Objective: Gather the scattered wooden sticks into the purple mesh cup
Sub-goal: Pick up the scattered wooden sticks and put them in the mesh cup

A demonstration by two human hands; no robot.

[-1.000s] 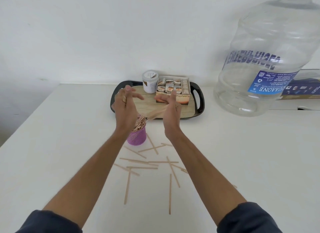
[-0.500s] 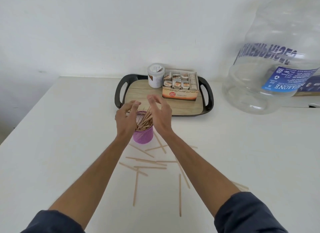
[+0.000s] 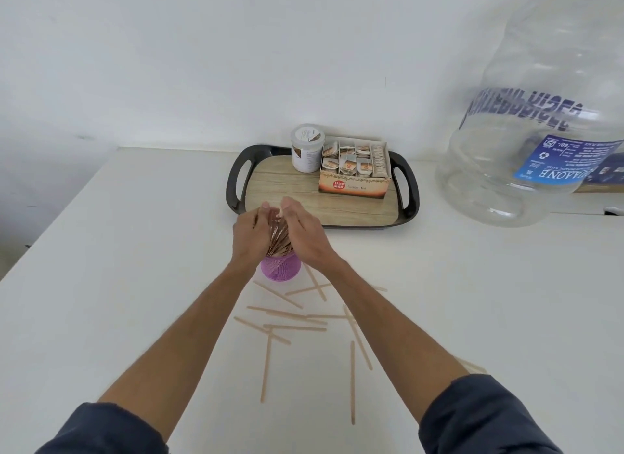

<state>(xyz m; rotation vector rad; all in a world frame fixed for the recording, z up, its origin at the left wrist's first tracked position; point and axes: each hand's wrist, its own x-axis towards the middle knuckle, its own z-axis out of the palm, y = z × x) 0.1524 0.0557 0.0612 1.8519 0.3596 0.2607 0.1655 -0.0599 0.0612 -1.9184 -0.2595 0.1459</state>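
The purple mesh cup (image 3: 281, 270) stands on the white table just below my wrists. A bundle of wooden sticks (image 3: 278, 234) rises out of it. My left hand (image 3: 251, 234) and my right hand (image 3: 305, 232) are cupped against the bundle from either side, fingertips nearly meeting above it. Several loose wooden sticks (image 3: 293, 316) lie scattered on the table in front of the cup, between and under my forearms; one long stick (image 3: 352, 382) lies nearer to me.
A black tray with a wood-pattern base (image 3: 280, 186) sits behind the cup, carrying a white jar (image 3: 306, 149) and a tea-bag box (image 3: 354, 174). A big clear water bottle (image 3: 540, 115) lies at the right. The table's left edge (image 3: 50, 224) runs diagonally.
My hands have dropped from above the cup and closed in around the sticks standing in it. The camera moved closer and slightly left.
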